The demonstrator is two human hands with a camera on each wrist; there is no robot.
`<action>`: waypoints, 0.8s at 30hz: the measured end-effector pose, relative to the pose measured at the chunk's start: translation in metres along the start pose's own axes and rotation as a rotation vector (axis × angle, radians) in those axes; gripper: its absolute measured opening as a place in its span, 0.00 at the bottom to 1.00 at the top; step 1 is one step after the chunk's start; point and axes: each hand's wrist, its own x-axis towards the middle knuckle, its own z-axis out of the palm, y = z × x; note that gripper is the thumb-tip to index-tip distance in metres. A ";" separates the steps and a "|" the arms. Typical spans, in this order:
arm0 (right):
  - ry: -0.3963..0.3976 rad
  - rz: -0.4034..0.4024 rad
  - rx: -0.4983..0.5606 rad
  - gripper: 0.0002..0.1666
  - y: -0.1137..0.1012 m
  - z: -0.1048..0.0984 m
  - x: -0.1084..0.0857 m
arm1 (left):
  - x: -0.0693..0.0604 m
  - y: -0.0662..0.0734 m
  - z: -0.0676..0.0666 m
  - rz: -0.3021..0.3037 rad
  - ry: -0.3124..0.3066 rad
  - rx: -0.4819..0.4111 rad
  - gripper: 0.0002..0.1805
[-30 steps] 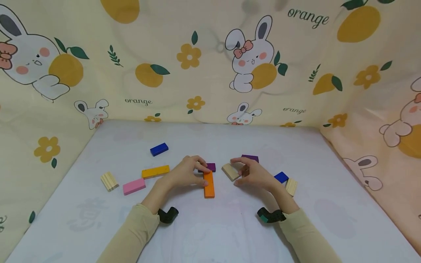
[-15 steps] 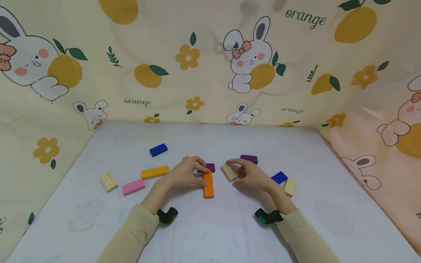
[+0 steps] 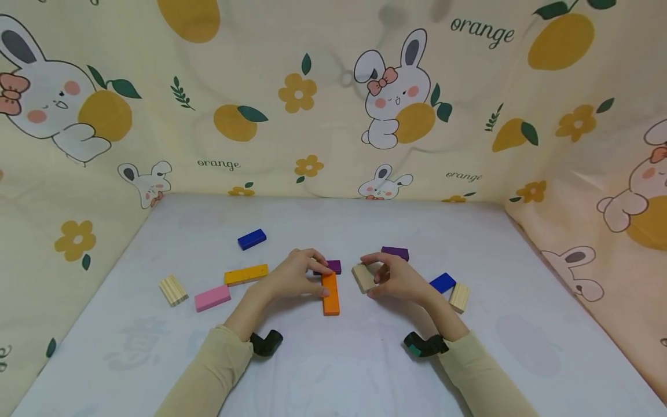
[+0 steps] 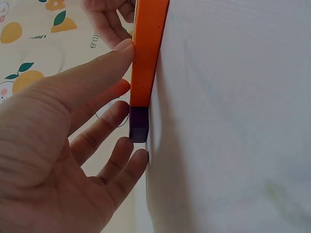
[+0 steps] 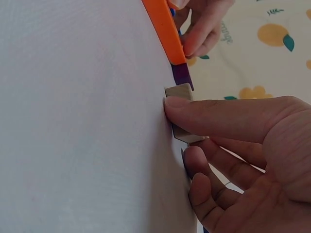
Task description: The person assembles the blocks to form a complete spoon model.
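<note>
Head view shows the left hand [image 3: 293, 274], fingers loosely parted, touching an orange wooden bar [image 3: 330, 302] that meets a purple rectangular wooden block [image 3: 335, 266], seemingly steadying them, while the right hand [image 3: 401, 278] pinches a pale rectangular wooden block [image 3: 362, 278] just beside.

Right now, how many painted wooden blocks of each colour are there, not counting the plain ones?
Blue rectangular wooden blocks: 2
Purple rectangular wooden blocks: 2
Yellow rectangular wooden block: 1
Pink rectangular wooden block: 1
Orange rectangular wooden block: 1
Total: 7
</note>
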 end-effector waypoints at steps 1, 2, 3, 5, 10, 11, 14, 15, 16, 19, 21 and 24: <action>0.004 0.001 -0.004 0.41 0.000 0.000 0.000 | 0.000 -0.001 0.000 0.001 0.000 0.001 0.21; 0.008 0.000 -0.009 0.41 -0.001 0.001 0.000 | 0.000 -0.001 0.000 -0.001 -0.002 0.000 0.21; 0.011 0.000 -0.014 0.41 -0.001 0.001 0.000 | 0.000 -0.001 0.000 -0.002 -0.003 0.000 0.21; 0.016 -0.001 -0.025 0.42 -0.001 0.001 0.001 | 0.000 -0.002 -0.001 -0.006 -0.005 0.002 0.21; 0.012 0.005 -0.028 0.43 -0.001 0.001 0.000 | 0.000 -0.002 0.001 -0.008 0.000 0.004 0.21; 0.011 0.006 -0.026 0.43 -0.001 0.001 0.000 | 0.001 -0.002 0.001 -0.008 0.001 0.005 0.21; 0.008 0.003 -0.019 0.43 -0.002 0.000 -0.001 | 0.001 -0.002 0.001 -0.012 0.003 0.008 0.21; 0.007 0.001 -0.019 0.43 -0.002 0.000 -0.001 | 0.001 -0.002 0.001 -0.016 0.003 0.010 0.21; 0.005 0.001 -0.020 0.43 -0.002 0.001 -0.001 | 0.001 -0.002 0.001 -0.018 0.004 0.010 0.21; 0.002 0.004 -0.023 0.43 -0.002 0.001 -0.001 | 0.000 -0.002 0.001 -0.027 0.003 0.011 0.21; 0.005 0.018 -0.027 0.43 -0.004 0.001 -0.002 | 0.000 -0.002 0.002 -0.028 -0.001 0.012 0.21; 0.016 0.040 -0.025 0.43 -0.006 0.001 -0.002 | 0.000 -0.002 0.001 -0.022 -0.003 0.008 0.21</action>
